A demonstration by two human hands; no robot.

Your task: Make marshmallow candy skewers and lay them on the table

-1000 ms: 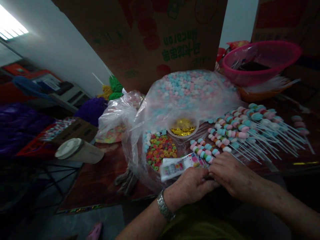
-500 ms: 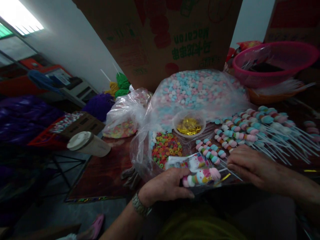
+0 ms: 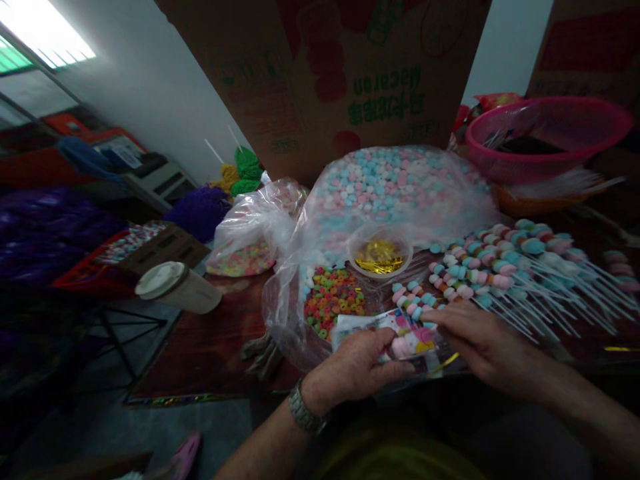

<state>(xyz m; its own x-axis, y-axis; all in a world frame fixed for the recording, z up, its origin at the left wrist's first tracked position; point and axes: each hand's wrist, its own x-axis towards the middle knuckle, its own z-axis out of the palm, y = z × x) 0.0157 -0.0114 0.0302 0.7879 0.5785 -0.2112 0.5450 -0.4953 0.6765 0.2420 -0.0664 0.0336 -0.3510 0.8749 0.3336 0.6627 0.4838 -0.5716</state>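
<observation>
My left hand (image 3: 361,363), with a metal watch at the wrist, is closed around a marshmallow skewer (image 3: 401,348) in a printed clear plastic wrapper (image 3: 424,339). Over the wrapper's right end lies my right hand (image 3: 475,337), its fingers pressed together at the plastic; the thumb is partly hidden. A gold twist tie (image 3: 447,363) shows below, between the hands. Flat printed wrappers (image 3: 350,325) lie just behind my left hand. Unwrapped marshmallow skewers (image 3: 415,300) rest beyond my right fingertips, and a larger pile of skewers (image 3: 500,257) on white sticks spreads to the right.
A big clear bag of marshmallows (image 3: 390,187) and a bowl of gold ties (image 3: 380,257) stand ahead. Colourful candy rings (image 3: 335,300) lie in the bag's mouth. A lidded cup (image 3: 180,287) stands left, a pink basket (image 3: 545,157) back right, a cardboard box (image 3: 310,87) behind.
My right hand has moved left from the skewer's stick side onto the wrapper, covering part of it. My left hand has shifted slightly right, still holding the wrapped skewer.
</observation>
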